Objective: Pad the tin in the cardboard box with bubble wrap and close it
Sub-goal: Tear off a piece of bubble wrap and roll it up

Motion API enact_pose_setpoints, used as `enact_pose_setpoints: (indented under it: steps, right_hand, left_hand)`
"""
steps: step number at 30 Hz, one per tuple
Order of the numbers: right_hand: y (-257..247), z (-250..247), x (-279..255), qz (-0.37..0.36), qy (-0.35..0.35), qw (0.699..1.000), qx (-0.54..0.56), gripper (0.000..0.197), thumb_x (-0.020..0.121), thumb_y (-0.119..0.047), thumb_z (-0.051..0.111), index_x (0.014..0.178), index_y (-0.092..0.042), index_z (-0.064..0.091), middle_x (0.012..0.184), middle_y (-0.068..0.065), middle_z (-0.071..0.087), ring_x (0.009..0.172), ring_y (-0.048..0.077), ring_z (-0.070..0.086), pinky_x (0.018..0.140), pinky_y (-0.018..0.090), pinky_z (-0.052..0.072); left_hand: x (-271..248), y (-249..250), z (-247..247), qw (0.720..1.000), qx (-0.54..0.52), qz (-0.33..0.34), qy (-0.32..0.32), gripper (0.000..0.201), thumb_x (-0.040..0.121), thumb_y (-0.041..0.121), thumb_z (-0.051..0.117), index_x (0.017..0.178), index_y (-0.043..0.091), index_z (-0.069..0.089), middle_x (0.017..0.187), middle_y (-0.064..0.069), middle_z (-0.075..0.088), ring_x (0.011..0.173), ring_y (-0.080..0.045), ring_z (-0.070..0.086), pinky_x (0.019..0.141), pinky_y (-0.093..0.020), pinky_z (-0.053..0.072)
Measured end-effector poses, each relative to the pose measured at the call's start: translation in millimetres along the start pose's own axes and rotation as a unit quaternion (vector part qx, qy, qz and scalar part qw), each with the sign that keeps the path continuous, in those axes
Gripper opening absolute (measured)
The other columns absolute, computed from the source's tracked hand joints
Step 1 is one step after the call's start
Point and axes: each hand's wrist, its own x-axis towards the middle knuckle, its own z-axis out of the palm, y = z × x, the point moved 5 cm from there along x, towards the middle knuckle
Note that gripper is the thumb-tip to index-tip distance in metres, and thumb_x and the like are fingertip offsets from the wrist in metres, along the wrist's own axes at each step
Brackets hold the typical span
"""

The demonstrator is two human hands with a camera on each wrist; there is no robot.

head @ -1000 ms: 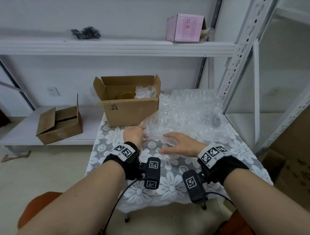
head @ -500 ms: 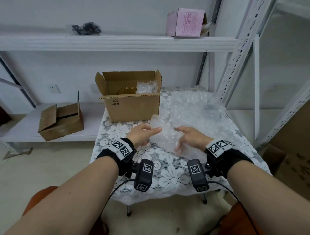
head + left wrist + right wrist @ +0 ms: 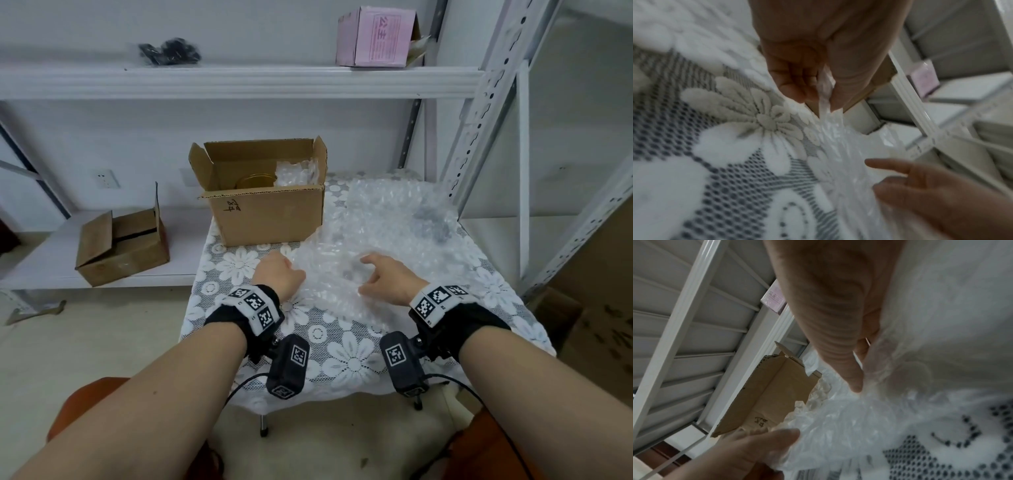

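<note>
An open cardboard box (image 3: pixel 270 219) stands at the table's back left. The golden tin (image 3: pixel 255 180) sits inside it, with a wad of bubble wrap (image 3: pixel 297 170) to its right. In front of the box I hold a loose sheet of bubble wrap (image 3: pixel 329 274) just above the table. My left hand (image 3: pixel 297 273) pinches the sheet's left edge (image 3: pixel 825 97) between thumb and fingers. My right hand (image 3: pixel 365 274) grips its right side, thumb (image 3: pixel 842 356) in front and fingers behind the film. The box (image 3: pixel 774 395) shows beyond the sheet in the right wrist view.
A pile of bubble wrap (image 3: pixel 397 212) covers the table's back right. A lace cloth (image 3: pixel 346 356) drapes the table. Beside it are a low shelf with a small brown box (image 3: pixel 123 246), a white shelf with a pink box (image 3: pixel 376 34), and rack posts (image 3: pixel 479 113).
Both hands went from resting on the wrap pile to lifting one sheet off it. They have since moved apart and spread the sheet between them.
</note>
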Motion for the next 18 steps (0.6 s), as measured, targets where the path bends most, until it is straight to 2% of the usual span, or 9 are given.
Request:
enact_pose_setpoints:
  steps: [2,4,5,6,8,10,12,15,18]
  right_hand:
    - [-1,3,1,-0.009,0.005,1.000,-0.018,0.048,0.087,-0.017,0.063,0.134,-0.017,0.050,0.129,0.004,0.055,0.113,0.020,0.056,0.098,0.030,0.045]
    - [-4,7,0,-0.029,0.007,0.999,-0.019,0.031,0.088,-0.013,0.061,0.119,-0.016,0.061,0.113,0.000,0.059,0.098,0.015,0.058,0.088,0.025,0.046]
    - [-5,8,0,-0.039,0.010,0.999,-0.016,0.025,0.088,-0.012,0.060,0.112,-0.017,0.064,0.103,-0.002,0.059,0.091,0.013,0.057,0.084,0.023,0.046]
    - [-6,9,1,-0.048,0.019,0.999,-0.012,0.021,0.087,-0.012,0.060,0.106,-0.019,0.065,0.096,-0.004,0.059,0.087,0.013,0.058,0.080,0.023,0.047]
    - [-8,9,2,-0.066,0.033,0.997,-0.009,0.018,0.087,-0.012,0.059,0.100,-0.022,0.066,0.089,-0.005,0.059,0.084,0.014,0.059,0.078,0.026,0.050]
    - [-12,9,1,-0.083,0.032,0.996,-0.004,0.020,0.087,-0.012,0.057,0.102,-0.021,0.066,0.089,-0.005,0.060,0.085,0.014,0.060,0.082,0.029,0.051]
    - [-16,8,-1,-0.101,0.032,0.994,0.005,0.019,0.088,-0.013,0.058,0.104,-0.018,0.067,0.091,-0.002,0.062,0.086,0.016,0.060,0.084,0.032,0.052]
    - [-18,8,-5,-0.119,0.038,0.992,-0.003,0.024,0.091,-0.012,0.055,0.112,-0.018,0.066,0.095,-0.001,0.063,0.088,0.015,0.060,0.086,0.032,0.051]
    - [-15,12,-7,-0.116,0.025,0.991,-0.057,0.030,0.094,-0.017,0.052,0.123,-0.022,0.061,0.108,-0.002,0.064,0.096,0.013,0.061,0.086,0.030,0.051]
  left_hand:
    - [-4,7,-1,0.994,0.086,0.049,0.048,0.027,0.082,0.010,0.061,0.106,0.008,0.048,0.102,-0.007,0.054,0.091,-0.021,0.052,0.067,-0.025,0.041]
    - [-15,25,-5,0.960,0.156,0.185,0.142,0.023,0.080,0.006,0.062,0.098,0.013,0.049,0.108,-0.003,0.048,0.099,-0.017,0.043,0.080,-0.022,0.037]
    - [-21,34,-5,0.937,0.171,0.259,0.163,0.020,0.081,0.007,0.062,0.091,0.017,0.048,0.106,0.002,0.047,0.099,-0.013,0.039,0.084,-0.021,0.035]
    - [-26,41,-2,0.920,0.178,0.318,0.147,0.017,0.082,0.010,0.062,0.085,0.020,0.048,0.105,0.006,0.047,0.099,-0.010,0.038,0.088,-0.021,0.035]
    - [-30,46,11,0.907,0.181,0.377,0.041,0.014,0.082,0.018,0.064,0.082,0.023,0.051,0.108,0.008,0.050,0.107,-0.009,0.043,0.095,-0.024,0.038]
    - [-30,42,25,0.903,0.199,0.376,-0.064,0.019,0.078,0.030,0.069,0.091,0.026,0.057,0.123,0.006,0.050,0.122,-0.013,0.040,0.104,-0.030,0.034]
    - [-30,37,35,0.896,0.233,0.358,-0.121,0.035,0.076,0.038,0.071,0.108,0.029,0.061,0.139,0.005,0.044,0.133,-0.013,0.031,0.111,-0.035,0.027]
    - [-29,30,41,0.873,0.305,0.351,-0.148,0.053,0.078,0.042,0.069,0.128,0.034,0.054,0.148,0.003,0.038,0.138,-0.016,0.026,0.114,-0.037,0.020]
    - [-23,17,44,0.863,0.361,0.306,-0.178,0.066,0.078,0.049,0.064,0.138,0.039,0.041,0.152,0.003,0.032,0.140,-0.019,0.024,0.116,-0.047,0.016]
